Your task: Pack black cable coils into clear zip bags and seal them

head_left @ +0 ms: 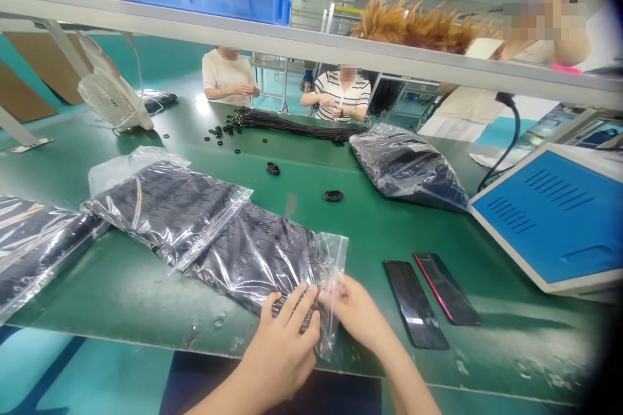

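Note:
A clear zip bag (265, 253) packed with rows of black coiled cables lies near the front edge of the table. My left hand (289, 340) rests on its right part, fingers spread over the plastic. At the bag's right end, my right hand (357, 311) pinches the loose plastic by the zip strip, fingertips partly hidden. Another full zip bag (170, 207) overlaps it on the left, and a third filled bag (39, 246) lies at the far left edge.
Two phones (416, 305) lie right of my hands, near a blue-and-white box (559, 214). Behind are a filled bag (409, 165), cable coils (333, 196), a black cable bundle (292, 124) and a white fan (114, 100). Two people work across the table; a shelf (316, 45) crosses above.

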A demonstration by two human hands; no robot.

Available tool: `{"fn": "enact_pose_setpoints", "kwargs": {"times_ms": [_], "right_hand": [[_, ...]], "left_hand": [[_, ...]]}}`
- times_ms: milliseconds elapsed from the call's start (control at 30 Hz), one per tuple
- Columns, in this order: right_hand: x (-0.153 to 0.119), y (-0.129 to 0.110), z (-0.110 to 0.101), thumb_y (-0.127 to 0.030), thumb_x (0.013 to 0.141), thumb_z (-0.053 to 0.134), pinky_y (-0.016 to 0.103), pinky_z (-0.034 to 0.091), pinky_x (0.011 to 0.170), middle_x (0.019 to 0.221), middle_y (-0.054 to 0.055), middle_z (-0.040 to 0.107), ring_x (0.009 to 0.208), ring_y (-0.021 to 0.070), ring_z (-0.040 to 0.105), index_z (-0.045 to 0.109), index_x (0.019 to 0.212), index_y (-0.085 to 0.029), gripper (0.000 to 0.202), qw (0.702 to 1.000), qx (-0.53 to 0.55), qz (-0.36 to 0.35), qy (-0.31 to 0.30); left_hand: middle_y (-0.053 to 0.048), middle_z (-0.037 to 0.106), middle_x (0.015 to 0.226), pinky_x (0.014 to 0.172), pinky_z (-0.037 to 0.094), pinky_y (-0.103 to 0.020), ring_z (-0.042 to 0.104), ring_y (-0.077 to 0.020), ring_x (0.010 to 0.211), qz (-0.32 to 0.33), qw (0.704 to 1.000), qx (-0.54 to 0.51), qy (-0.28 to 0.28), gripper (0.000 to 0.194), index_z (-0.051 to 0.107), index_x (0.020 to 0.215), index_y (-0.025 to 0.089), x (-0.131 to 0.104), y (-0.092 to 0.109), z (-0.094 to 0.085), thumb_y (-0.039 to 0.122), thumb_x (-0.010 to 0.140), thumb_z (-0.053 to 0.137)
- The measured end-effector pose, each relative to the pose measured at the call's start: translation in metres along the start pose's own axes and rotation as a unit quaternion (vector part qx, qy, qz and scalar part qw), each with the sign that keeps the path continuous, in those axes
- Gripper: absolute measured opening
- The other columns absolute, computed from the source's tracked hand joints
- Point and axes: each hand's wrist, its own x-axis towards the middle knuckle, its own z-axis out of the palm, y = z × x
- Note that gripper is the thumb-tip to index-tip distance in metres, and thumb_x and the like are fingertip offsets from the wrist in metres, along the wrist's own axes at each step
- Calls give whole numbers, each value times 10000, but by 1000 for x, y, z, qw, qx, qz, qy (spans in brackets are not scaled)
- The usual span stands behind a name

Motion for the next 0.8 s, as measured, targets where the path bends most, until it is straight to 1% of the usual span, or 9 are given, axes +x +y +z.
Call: {"fn": "enact_pose_setpoints", "kwargs": {"times_ms": [100, 133, 167, 233, 333, 467, 667, 800], "right_hand": [[11, -1, -3, -644, 936, 541, 296, 514, 895, 1029, 84, 739, 969, 212, 669, 721, 1061, -170, 523, 998, -1, -10, 56], [14, -1, -3, -653, 947, 513, 320, 505, 951, 1111, 98, 730, 1045, 229, 665, 722, 1103, -176, 543, 998, -4, -13, 69], [16, -1, -2, -663, 934, 527, 345, 491, 998, 1172, 109, 718, 1105, 248, 655, 729, 1123, -180, 556, 997, -8, -16, 77], [19, 0, 3, -676, 873, 609, 393, 462, 1069, 1230, 133, 701, 1174, 286, 636, 749, 1117, -177, 574, 997, -15, -21, 79], [20, 3, 7, -667, 838, 665, 441, 440, 1112, 1231, 153, 705, 1183, 307, 640, 752, 1101, -163, 575, 998, -13, -18, 66], [19, 4, 3, -637, 833, 706, 439, 478, 1086, 1201, 145, 725, 1124, 290, 680, 750, 1069, -164, 530, 1000, 8, -6, 27], [16, 5, -1, -663, 791, 738, 455, 482, 1125, 1273, 158, 713, 1229, 312, 662, 790, 1123, -168, 599, 999, 36, 22, 6], [15, 5, -3, -672, 787, 741, 466, 497, 1101, 1212, 159, 738, 1152, 316, 696, 810, 1076, -165, 587, 999, 31, 31, -7]], "left_hand": [[-136, 409, 1635, 1139, 184, -581, 338, -334, 1518, -3, 1000, -2, -1, 333, 645, 1239, 211, -1, 1, 0, 339, 939, 577], [-135, 410, 1634, 1134, 185, -581, 336, -331, 1518, -5, 1000, -3, -2, 328, 643, 1237, 214, -1, 1, 0, 341, 943, 570], [-136, 414, 1631, 1128, 186, -582, 334, -330, 1519, -7, 1000, -5, -3, 324, 642, 1234, 215, -1, 1, 0, 344, 948, 563], [-140, 425, 1624, 1116, 187, -583, 333, -330, 1518, -10, 1000, -7, -7, 319, 639, 1229, 214, -1, 2, 0, 351, 954, 551], [-140, 423, 1625, 1110, 185, -583, 334, -330, 1514, -13, 1000, -6, -9, 326, 634, 1232, 214, -1, 2, 0, 363, 956, 546], [-145, 406, 1634, 1111, 181, -581, 327, -335, 1519, -6, 1000, -3, -2, 336, 637, 1220, 211, -1, 0, 2, 379, 941, 554], [-164, 366, 1653, 1120, 158, -589, 309, -350, 1527, 1, 1000, -12, -9, 349, 631, 1227, 200, -2, -3, 5, 382, 936, 566], [-164, 344, 1664, 1141, 126, -590, 307, -347, 1528, 1, 1000, -14, -19, 344, 626, 1241, 197, -2, -2, 4, 381, 959, 556]]}}
